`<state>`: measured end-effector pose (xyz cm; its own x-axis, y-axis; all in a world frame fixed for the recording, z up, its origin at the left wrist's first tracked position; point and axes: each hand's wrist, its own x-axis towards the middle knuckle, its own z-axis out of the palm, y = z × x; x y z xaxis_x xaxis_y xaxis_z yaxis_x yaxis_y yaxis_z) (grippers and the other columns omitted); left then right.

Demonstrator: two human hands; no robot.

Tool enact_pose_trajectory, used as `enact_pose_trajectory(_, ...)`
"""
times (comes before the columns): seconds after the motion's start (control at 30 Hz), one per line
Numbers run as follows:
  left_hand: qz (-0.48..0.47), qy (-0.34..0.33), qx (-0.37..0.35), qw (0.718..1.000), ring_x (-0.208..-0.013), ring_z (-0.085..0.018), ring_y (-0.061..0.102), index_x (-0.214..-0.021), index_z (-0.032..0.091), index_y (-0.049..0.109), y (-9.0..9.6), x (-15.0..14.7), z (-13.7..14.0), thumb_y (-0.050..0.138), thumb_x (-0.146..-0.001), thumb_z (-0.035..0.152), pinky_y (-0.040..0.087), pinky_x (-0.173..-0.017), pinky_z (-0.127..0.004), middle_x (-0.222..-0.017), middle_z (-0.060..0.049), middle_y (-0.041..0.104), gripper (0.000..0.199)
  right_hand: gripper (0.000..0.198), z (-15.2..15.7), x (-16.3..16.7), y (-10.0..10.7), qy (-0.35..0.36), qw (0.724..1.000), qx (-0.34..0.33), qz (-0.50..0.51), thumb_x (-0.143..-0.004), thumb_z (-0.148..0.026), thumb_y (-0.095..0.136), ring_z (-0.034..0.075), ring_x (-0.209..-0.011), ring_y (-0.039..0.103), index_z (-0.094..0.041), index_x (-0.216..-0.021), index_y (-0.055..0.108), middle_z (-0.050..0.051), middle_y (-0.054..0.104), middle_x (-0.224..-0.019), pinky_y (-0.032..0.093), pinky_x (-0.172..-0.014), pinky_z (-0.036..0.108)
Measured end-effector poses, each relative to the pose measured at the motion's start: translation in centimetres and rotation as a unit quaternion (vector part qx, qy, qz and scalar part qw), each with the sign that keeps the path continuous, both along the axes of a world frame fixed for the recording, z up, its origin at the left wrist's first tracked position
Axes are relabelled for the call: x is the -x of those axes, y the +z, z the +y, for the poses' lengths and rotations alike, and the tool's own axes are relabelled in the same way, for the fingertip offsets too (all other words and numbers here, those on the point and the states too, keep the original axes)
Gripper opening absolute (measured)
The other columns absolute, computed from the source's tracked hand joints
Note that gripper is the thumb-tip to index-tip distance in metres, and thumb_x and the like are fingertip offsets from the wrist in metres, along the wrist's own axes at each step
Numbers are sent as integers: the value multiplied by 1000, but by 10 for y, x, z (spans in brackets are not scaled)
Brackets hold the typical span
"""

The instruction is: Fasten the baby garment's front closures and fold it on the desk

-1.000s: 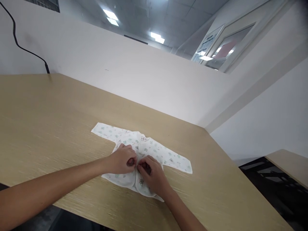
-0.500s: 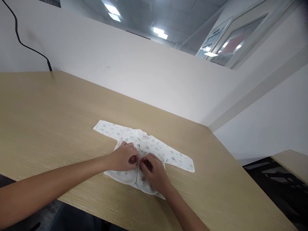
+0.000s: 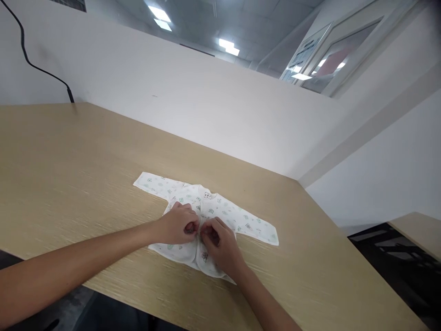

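Note:
A small white baby shirt (image 3: 223, 207) with a pale green and grey print lies face up, sleeves spread to both sides, its front edges meeting down the middle. My left hand (image 3: 179, 224) is closed in a pinch at the left front edge of the shirt. Just across the opening, my right hand (image 3: 218, 241) pinches the right front edge, fingertips almost against those of the left. Whatever small fastening may sit between the fingers is hidden. A label shows inside the neckline.
The shirt lies on a wood-grain table (image 3: 103, 151). Behind it rises a white partition (image 3: 206, 110) with glass above. A black cable (image 3: 44, 70) hangs down at the far left. A dark open space and another light surface (image 3: 418, 230) are beyond the right edge.
My right hand's fingers have shifted very slightly at the front edge. The left hand and the shirt stay almost exactly where they were.

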<state>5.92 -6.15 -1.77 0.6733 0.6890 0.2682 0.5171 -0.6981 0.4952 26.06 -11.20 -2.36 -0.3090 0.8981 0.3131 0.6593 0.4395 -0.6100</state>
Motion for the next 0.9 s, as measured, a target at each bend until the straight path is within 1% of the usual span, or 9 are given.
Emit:
enact_pose_trajectory(0.1,5,2,4,1000,-89,-18,56,-73,20,59,2,0,-1,62,-74,19,27,-81,-35,-72,5,65,3,15,-1,-2,0,13,1000,5,8,-84,-11,58,15,-79,56,-21,-89,67,2,61,-88,41,-69,26)
enact_pose_trajectory(0.23,11,3,9,1000,-88,-18,56,-73,20,59,3,1,-2,62,-73,18,26,-82,-36,-72,5,65,4,13,-2,-4,2,15,1000,15,17,-88,-20,61,14,-78,58,-23,-91,74,3,62,-88,43,-69,26)
enact_pose_trajectory(0.3,11,1,5,1000,-87,-18,55,-73,20,58,3,1,-1,61,-73,17,27,-82,-36,-72,4,63,4,12,-2,-4,4,19,1000,14,18,-88,-22,63,14,-78,59,-23,-91,75,3,62,-88,44,-69,25)
enact_pose_trajectory(0.47,17,-6,9,1000,-89,-19,55,-77,21,60,6,1,0,57,-72,13,29,-82,-36,-77,3,63,10,16,-4,-4,8,24,1000,-4,1,-85,-18,65,14,-78,58,-24,-97,75,3,61,-89,44,-70,25)
enact_pose_trajectory(0.53,21,-11,14,1000,-88,-19,54,-77,21,58,6,1,0,56,-74,14,30,-82,-35,-78,3,62,8,16,-4,-4,9,27,1000,-9,1,-84,-18,66,13,-78,58,-24,-97,74,1,61,-87,44,-72,24)
enact_pose_trajectory(0.6,27,-8,15,999,-87,-19,54,-76,20,56,5,2,1,54,-76,15,31,-82,-35,-77,2,60,5,17,-4,-5,10,30,999,-12,4,-84,-17,66,13,-78,58,-24,-97,74,1,61,-87,44,-73,24)
enact_pose_trajectory(0.7,34,-10,9,999,-88,-19,54,-79,21,57,1,2,2,51,-78,15,32,-84,-35,-81,2,61,9,21,-4,-7,10,25,1000,-13,6,-81,-15,66,11,-76,57,-24,-99,74,0,60,-86,44,-71,22)
enact_pose_trajectory(0.9,24,-9,2,1000,-89,-19,55,-81,22,59,-2,1,1,52,-74,11,34,-84,-34,-84,2,63,15,21,-6,-8,8,22,999,-18,14,-79,-13,66,12,-77,58,-23,-96,74,-1,61,-85,43,-72,22)
